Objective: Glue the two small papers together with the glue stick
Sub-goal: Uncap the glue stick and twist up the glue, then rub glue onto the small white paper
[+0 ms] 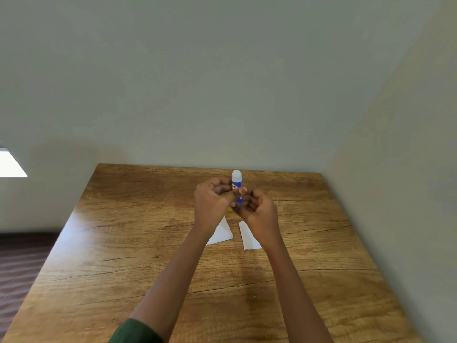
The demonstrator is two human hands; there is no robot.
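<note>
We were in a plain indoor room, a home or a small office; we could not tell which. A wood-grain desk [118, 243] stood in a corner, its far edge against a bare, pale grey-green wall [197, 82] and its right side close against a second bare wall [408, 169]. Left of the desk lay a dark floor [19, 273] with faint stripes, and above it a bright white patch [11, 165], perhaps a window.

Two white papers [221, 234] [249, 240], one glue stick [236, 180], two hands [212, 200] [259, 210]
</note>
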